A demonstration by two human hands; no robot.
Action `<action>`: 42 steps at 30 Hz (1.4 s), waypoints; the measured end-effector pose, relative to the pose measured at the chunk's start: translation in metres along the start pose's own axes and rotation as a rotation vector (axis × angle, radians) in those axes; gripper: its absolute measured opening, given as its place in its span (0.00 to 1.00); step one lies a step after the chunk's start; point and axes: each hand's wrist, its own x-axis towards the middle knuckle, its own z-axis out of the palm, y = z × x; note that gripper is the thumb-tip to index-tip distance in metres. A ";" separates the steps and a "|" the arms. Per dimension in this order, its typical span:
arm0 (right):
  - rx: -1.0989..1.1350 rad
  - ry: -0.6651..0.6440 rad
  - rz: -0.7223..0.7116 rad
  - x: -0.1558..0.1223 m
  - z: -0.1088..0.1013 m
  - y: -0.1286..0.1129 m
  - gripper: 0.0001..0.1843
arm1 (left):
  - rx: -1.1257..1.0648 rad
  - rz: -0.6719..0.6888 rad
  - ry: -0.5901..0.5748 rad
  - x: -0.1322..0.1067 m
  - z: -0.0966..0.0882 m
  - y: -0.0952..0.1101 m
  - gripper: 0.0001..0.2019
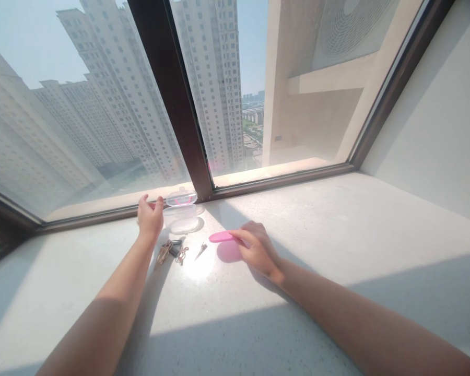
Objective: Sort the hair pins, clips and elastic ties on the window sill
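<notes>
My left hand (151, 215) is closed at the left edge of the raised lid (181, 198) of a small clear plastic case, its thumb and finger pinched there. The lid bears a pink curved mark, and the case's clear base (185, 223) rests on the white sill. In my right hand (258, 248), thumb and fingers grip a flat pink oval piece (220, 237), held just above the surface with a pink shadow below. Between the hands lie a bunch of small dark and tan items (172, 251), possibly hair ties and clips, and a single small metal clip (201, 250).
The white speckled sill (250, 324) runs beneath both arms. Behind it stands a window with a dark brown frame (203, 194), close to the case. A white wall (438, 120) rises at the right. Bright sun glare falls near the small clip.
</notes>
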 end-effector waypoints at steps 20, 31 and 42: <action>0.244 -0.026 -0.010 -0.003 0.004 0.003 0.37 | 0.616 0.377 -0.342 -0.061 -0.016 -0.002 0.12; 0.233 -0.061 0.016 -0.001 0.002 0.010 0.29 | 0.587 0.270 -0.316 -0.068 -0.023 -0.007 0.22; 0.223 -0.040 0.255 0.000 0.000 0.020 0.10 | 0.350 0.301 -0.343 -0.114 -0.003 0.072 0.09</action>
